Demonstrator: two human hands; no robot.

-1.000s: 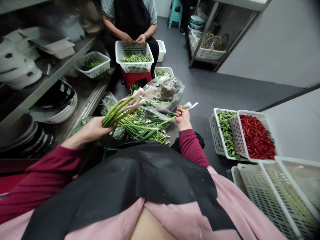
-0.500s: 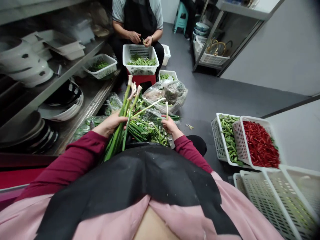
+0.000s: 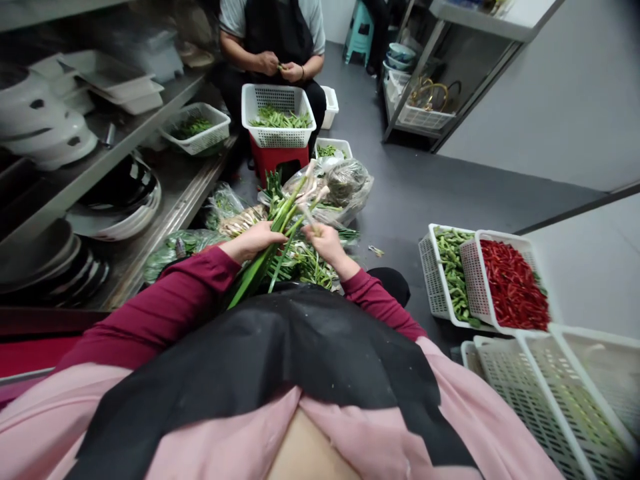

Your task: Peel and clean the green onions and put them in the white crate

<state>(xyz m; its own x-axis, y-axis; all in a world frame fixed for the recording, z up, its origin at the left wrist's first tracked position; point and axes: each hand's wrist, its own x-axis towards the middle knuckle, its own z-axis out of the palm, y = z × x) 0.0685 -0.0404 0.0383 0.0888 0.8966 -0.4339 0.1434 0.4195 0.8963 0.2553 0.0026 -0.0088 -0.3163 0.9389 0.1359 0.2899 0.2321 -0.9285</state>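
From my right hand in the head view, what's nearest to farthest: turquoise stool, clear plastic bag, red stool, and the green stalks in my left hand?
From your right hand:
1. Green stalks, right beside it, in your left hand.
2. Clear plastic bag, just beyond it.
3. Red stool, farther ahead, under the white basket.
4. Turquoise stool, far back.

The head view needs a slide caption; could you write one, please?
Left hand gripping green stalks, right hand close beside, over heaped greens.
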